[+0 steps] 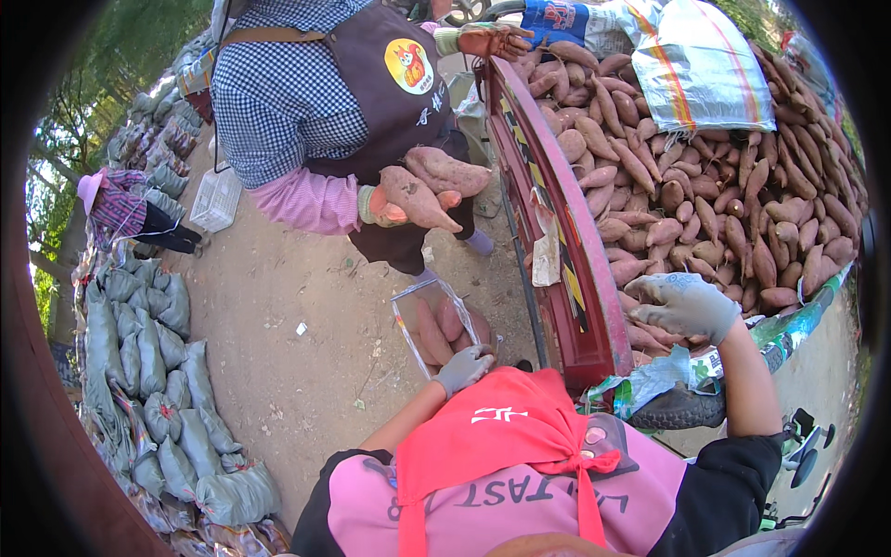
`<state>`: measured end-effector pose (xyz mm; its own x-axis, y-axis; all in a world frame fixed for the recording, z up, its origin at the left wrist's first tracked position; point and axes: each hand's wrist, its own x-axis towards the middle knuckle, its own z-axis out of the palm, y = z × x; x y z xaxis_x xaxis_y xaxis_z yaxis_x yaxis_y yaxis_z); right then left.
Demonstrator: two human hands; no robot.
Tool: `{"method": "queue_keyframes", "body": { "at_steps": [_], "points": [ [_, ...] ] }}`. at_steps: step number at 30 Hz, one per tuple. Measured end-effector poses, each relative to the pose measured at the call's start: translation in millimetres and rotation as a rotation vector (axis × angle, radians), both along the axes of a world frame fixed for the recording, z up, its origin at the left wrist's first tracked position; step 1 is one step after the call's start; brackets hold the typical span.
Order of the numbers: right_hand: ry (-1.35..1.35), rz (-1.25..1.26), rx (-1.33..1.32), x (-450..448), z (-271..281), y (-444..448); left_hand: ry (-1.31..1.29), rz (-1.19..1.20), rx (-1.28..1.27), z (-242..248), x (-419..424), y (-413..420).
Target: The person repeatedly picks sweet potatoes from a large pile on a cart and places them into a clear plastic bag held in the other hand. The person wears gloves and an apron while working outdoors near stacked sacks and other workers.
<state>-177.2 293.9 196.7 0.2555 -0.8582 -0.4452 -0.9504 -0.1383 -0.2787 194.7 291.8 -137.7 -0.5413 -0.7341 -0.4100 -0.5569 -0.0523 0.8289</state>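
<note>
My left hand (465,370), in a grey work glove, grips the near rim of an open-topped bag (412,339) just in front of my red apron. Several sweet potatoes (445,326) lie inside that bag. My right hand (686,305), in a matching glove, is over the near edge of a large heap of sweet potatoes (647,157) in a red cargo bed. Its thumb and fingers are spread, with no sweet potato clearly held. Across from me, a co-worker's gloved hand (384,209) holds two large sweet potatoes (431,188) above the bag.
The red tailgate (557,230) stands between the bag and the heap. The co-worker's other glove (495,40) is near its far end. A silver woven sack (703,69) covers part of the heap. Filled sacks (188,411) line the left, near a white crate (216,200) and another person (132,202).
</note>
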Motion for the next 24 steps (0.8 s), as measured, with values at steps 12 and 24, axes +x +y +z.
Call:
{"method": "queue_keyframes", "body": {
  "at_steps": [12, 24],
  "points": [
    [0.087, 0.058, 0.054, 0.4, -14.5, 6.1, -0.012, 0.059, -0.12, 32.0, 32.8, 25.4],
    [0.125, 0.028, 0.079, -4.9, -22.3, 6.0, -0.014, 0.072, -0.133, 0.1, 55.5, 26.2]
  ]
}}
